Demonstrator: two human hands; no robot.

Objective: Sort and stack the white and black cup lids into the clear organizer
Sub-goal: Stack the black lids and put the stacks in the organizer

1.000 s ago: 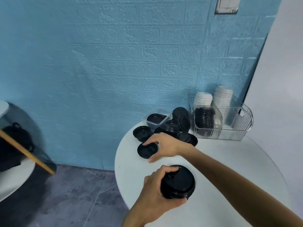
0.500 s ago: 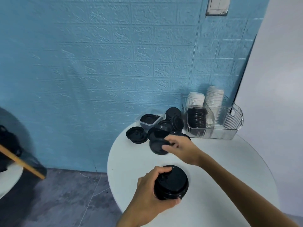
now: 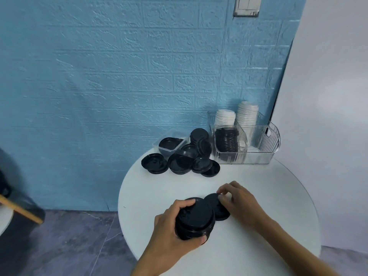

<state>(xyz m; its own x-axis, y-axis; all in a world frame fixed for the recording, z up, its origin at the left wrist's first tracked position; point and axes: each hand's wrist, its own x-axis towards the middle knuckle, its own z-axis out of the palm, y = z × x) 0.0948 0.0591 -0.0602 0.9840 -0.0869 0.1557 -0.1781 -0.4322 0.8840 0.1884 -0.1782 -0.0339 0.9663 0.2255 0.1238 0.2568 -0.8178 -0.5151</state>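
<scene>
My left hand [image 3: 171, 228] grips a stack of black lids [image 3: 195, 218] above the near part of the round white table [image 3: 258, 196]. My right hand [image 3: 237, 200] pinches a single black lid [image 3: 214, 206] right beside that stack, touching its far right side. A pile of loose black lids [image 3: 183, 160] lies at the table's far edge. The clear organizer [image 3: 262, 144] stands at the back right, with a black lid stack [image 3: 227, 140] in its front left section and two white lid stacks [image 3: 247, 114] behind.
A small clear tub [image 3: 169, 144] with a black lid in it sits against the blue brick wall [image 3: 119, 76], left of the pile. Grey floor lies to the left, with a dark object and a wooden bar [image 3: 20, 210] at the left edge.
My right hand picked a black lid from near the pile and brought it back toward me, next to the stack in my left hand. The camera view shifted left.
</scene>
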